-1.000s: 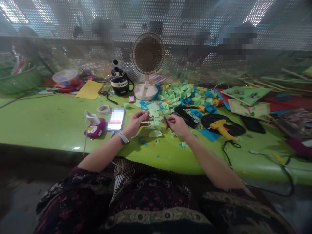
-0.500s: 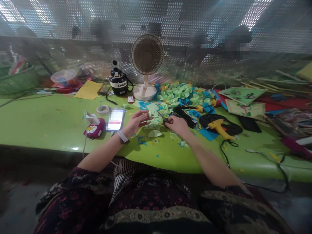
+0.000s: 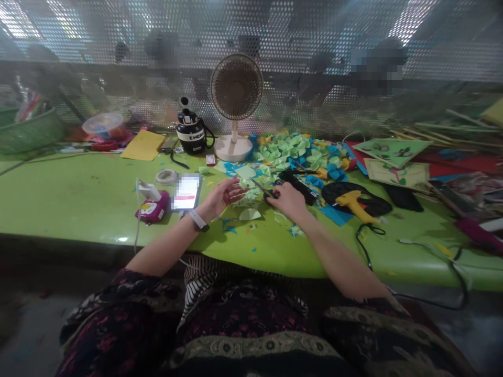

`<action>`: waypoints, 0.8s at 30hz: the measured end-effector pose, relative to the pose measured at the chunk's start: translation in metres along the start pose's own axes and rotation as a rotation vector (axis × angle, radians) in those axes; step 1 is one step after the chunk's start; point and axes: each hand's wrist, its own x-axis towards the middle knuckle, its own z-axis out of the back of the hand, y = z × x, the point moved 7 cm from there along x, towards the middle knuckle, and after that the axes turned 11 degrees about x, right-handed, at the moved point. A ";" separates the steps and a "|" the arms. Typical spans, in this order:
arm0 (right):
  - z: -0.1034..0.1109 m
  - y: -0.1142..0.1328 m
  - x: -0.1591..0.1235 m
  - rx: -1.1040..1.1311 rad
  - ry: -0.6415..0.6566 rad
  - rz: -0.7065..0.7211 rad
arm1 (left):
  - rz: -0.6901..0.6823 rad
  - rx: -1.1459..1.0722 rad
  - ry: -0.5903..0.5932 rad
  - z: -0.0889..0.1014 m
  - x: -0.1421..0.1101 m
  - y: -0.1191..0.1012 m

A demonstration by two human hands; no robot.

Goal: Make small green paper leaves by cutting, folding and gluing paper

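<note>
My right hand point(image 3: 288, 201) grips a pair of dark-handled scissors point(image 3: 259, 187), blades pointing left and away from me. Across from it, my left hand point(image 3: 226, 196) pinches a small light green paper piece point(image 3: 243, 183) between thumb and forefinger, the other fingers stretched out. The scissor tips are close to that paper; whether they touch it I cannot make out. A half-round light green paper piece point(image 3: 250, 214) lies on the table just below the hands. Green and blue paper scraps are strewn around and under them. Behind lies a heap of cut green paper petals point(image 3: 288, 149).
A white fan point(image 3: 236, 89) and a black bottle point(image 3: 190, 133) stand at the back. To the left are a phone point(image 3: 186, 192), a tape roll point(image 3: 166, 177) and a purple plug block point(image 3: 153, 209). On the right lie a yellow glue gun point(image 3: 353, 205) with its cord and paper cards point(image 3: 398, 175).
My left hand has turned slightly, and the paper piece shows less between its fingertips. The scissors have moved a little left, toward the paper.
</note>
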 end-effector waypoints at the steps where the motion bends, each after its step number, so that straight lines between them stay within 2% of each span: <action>1: -0.001 -0.001 0.000 -0.005 0.015 -0.012 | 0.000 0.004 0.001 0.000 0.000 0.000; 5: -0.006 -0.007 0.002 0.035 0.075 -0.078 | -0.007 0.051 0.011 0.001 0.001 0.002; 14: 0.000 -0.010 0.004 0.173 0.065 -0.078 | -0.039 0.114 0.068 -0.003 -0.002 -0.001; 16: 0.009 0.000 -0.002 0.257 -0.010 -0.017 | -0.049 0.123 0.083 -0.005 -0.004 -0.001; 18: 0.019 0.017 -0.011 0.410 -0.094 0.121 | -0.063 0.135 0.112 -0.008 -0.007 0.000; 21: 0.020 0.045 -0.027 0.613 -0.062 0.367 | -0.083 0.157 0.169 -0.013 -0.010 0.002; 24: 0.014 0.060 -0.039 0.656 -0.019 0.465 | -0.093 0.181 0.200 -0.015 -0.012 0.005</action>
